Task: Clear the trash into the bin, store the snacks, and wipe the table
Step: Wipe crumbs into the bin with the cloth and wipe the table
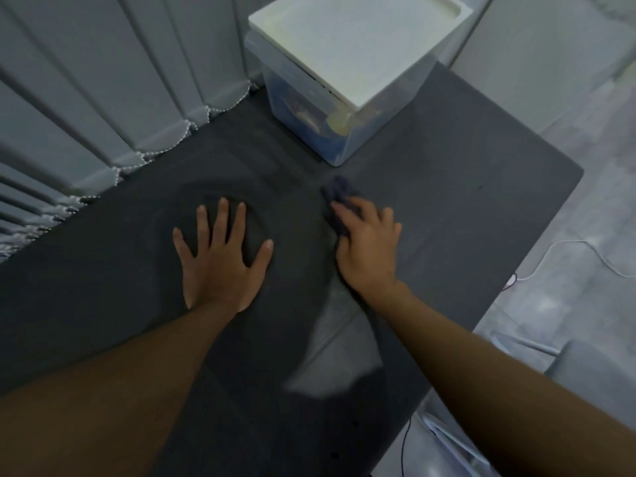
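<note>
Two hands are placed on the table (447,166): left hand (220,259) spread flat, right hand (368,246) curled round the cloth (339,193) at 2 o'clock. The box (358,46) at 12 o'clock could be bumped by long strokes.

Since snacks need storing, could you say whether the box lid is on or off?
On: white lid sits atop the clear box.
</note>
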A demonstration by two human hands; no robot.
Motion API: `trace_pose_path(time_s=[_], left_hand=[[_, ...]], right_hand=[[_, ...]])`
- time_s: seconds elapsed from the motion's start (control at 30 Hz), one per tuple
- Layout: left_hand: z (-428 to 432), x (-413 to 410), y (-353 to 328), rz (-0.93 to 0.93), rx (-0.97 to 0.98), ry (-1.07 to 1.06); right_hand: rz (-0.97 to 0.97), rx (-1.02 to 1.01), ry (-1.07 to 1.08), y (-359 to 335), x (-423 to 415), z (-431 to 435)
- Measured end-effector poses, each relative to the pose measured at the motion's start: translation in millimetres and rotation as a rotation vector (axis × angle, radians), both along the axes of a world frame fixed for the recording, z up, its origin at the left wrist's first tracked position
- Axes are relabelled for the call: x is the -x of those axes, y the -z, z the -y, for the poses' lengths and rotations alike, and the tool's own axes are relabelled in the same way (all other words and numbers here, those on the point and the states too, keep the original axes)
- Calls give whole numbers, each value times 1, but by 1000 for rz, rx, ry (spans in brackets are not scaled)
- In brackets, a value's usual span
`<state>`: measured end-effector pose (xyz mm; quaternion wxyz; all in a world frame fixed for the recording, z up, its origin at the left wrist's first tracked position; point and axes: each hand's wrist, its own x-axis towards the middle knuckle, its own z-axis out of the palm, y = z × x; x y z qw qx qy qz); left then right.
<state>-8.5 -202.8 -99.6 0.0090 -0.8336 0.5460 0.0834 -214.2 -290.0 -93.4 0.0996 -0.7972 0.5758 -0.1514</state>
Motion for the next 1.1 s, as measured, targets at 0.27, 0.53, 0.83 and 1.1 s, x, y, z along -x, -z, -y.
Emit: trace_pose_path(time_s=[0.27, 0.53, 0.83, 1.1], left_hand=[[-14, -19, -11, -277, 64, 64], [-106, -37, -5, -109, 46, 177], [-190, -48, 2, -64, 49, 139], [-192, -44, 5, -21, 67, 138]], right_hand=[[-115, 17, -325, -4, 23, -36], [-13, -22, -433, -4, -16, -129], [18, -29, -60, -3, -19, -180], [-117, 47, -586, -3, 4, -230]])
